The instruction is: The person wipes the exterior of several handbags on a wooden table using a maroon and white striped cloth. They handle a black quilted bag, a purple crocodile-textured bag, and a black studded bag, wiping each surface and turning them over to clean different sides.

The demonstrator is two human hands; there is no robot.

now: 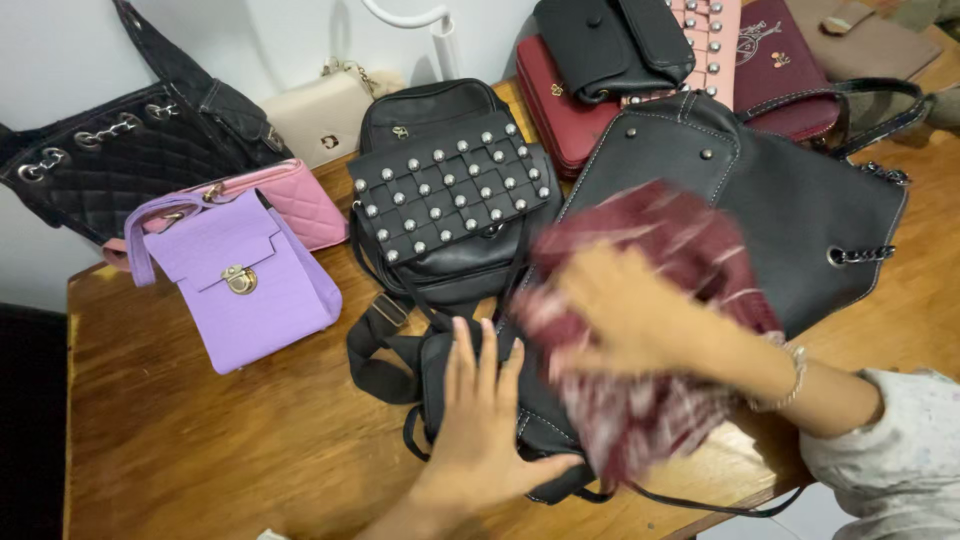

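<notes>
My left hand (482, 420) lies flat, fingers apart, on a small black bag (450, 375) near the table's front edge. My right hand (630, 315), blurred by motion, grips a dark red patterned cloth (660, 400) and presses it over the bags. A bracelet sits on that wrist. Behind the cloth lies a large black leather bag (800, 210) with a chain ring. A black studded backpack (445, 195) stands just beyond my left hand.
A purple flap bag (250, 285) and a pink quilted bag (305, 200) lie at left on the wooden table (200, 450). A black quilted bag (110, 155), a cream bag (325, 120) and several red, pink and black purses (570, 110) line the back.
</notes>
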